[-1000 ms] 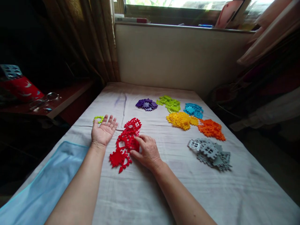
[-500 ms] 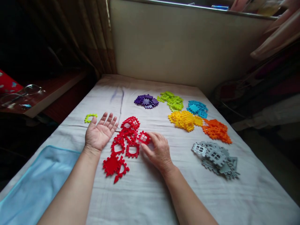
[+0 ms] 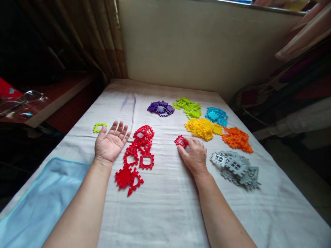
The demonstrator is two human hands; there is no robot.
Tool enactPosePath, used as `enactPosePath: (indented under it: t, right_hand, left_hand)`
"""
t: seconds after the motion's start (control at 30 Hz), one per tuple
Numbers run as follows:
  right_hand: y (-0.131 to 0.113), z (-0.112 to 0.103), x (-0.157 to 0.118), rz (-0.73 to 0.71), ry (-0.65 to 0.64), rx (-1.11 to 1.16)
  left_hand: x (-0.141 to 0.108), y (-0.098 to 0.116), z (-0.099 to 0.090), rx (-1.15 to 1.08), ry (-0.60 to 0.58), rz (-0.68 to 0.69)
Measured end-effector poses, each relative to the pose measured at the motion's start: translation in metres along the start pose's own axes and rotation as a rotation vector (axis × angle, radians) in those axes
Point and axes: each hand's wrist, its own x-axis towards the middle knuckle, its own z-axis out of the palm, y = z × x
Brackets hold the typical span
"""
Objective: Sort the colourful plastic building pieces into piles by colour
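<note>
My right hand [image 3: 194, 154] pinches a red window-shaped interlocking tile [image 3: 180, 141] between thumb and fingers, over the middle of the sheet. Palm up, my left hand [image 3: 110, 143] rests with its fingers spread and nothing in it. To its right lies a loose spread of red interlocking tiles [image 3: 147, 161], some solid and some with open frames. A single lime-green frame tile [image 3: 99, 127] sits just beyond my left thumb.
Purple tiles [image 3: 160, 108], lime-green tiles [image 3: 188, 107], blue tiles [image 3: 216, 116], yellow tiles [image 3: 203, 128], orange tiles [image 3: 237, 139] and grey tiles [image 3: 236, 167] form separate piles. A light-blue cloth [image 3: 49, 203] covers the near left. Glasses [image 3: 33, 96] lie on a wooden surface at left.
My right hand has moved to the right, carrying the red window tile away from the other red tiles. My left hand stays almost where it was.
</note>
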Motion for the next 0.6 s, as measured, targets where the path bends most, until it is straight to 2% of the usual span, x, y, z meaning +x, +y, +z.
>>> enactPosePath:
  t: [0.23,0.4,0.5,0.6]
  right_hand:
    - [-0.001,0.001,-0.001,-0.01,-0.01,0.023]
    - [0.0,0.003,0.0,-0.021,0.054,0.067]
    - [-0.01,0.001,-0.001,-0.118,0.052,0.167]
    - [-0.032,-0.002,-0.007,-0.306,-0.047,0.316]
  left_hand:
    - [0.0,0.001,-0.001,0.008,-0.006,0.008]
    - [0.001,0.0,-0.001,0.028,0.001,0.013]
    - [0.001,0.0,0.0,0.03,0.009,0.017]
    - [0.001,-0.001,0.0,0.034,0.002,0.022]
